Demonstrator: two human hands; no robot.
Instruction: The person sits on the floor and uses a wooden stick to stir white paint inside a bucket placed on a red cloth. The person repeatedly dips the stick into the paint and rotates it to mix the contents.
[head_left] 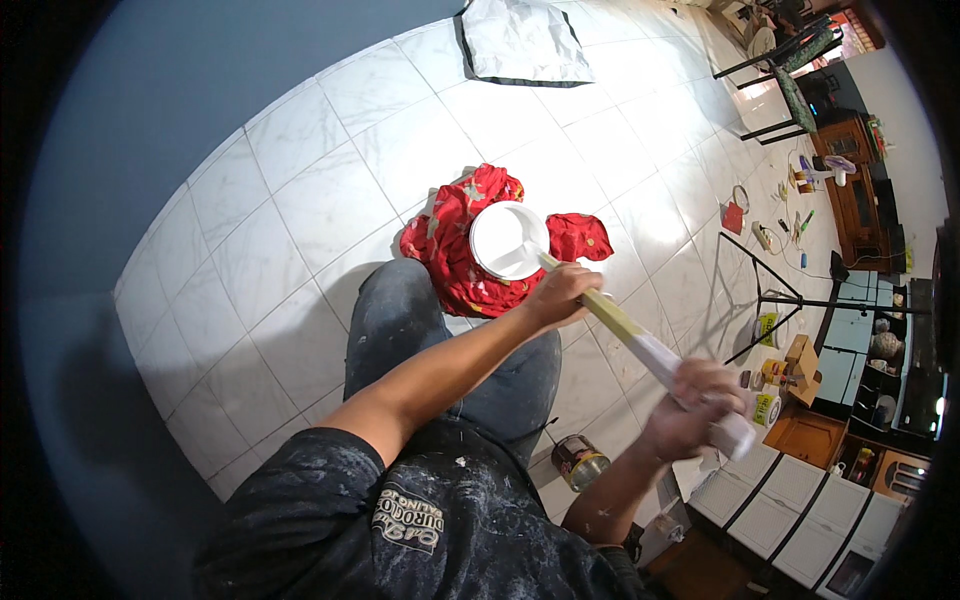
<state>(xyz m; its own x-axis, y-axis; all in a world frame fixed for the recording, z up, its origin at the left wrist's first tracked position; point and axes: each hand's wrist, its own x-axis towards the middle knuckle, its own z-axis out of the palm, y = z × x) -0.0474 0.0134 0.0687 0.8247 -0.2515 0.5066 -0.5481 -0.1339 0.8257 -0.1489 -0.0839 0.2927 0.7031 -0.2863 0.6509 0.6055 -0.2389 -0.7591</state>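
Observation:
A white bucket [478, 245] stands on the floor in front of my knees, with white, paint-like stuff inside. A long stick [628, 335], yellowish in the middle and white towards its upper end, slants down into the bucket's mouth. My left hand [558, 297] is closed around the stick just above the rim. Higher up, near the top end, my right hand [690, 410] grips the same stick and is slightly blurred. The stick's lower tip is hard to make out against the white. Bunched red patterned cloth [432, 243] lies around the bucket.
A grey-blue wall [200, 110] runs along the left. A white sheet-like bag [525, 42] lies on the tiles ahead. To the right stand a black tripod-like stand [790, 298], a chair [795, 95] and scattered tools. A jar-like container [580, 462] sits beside my right forearm.

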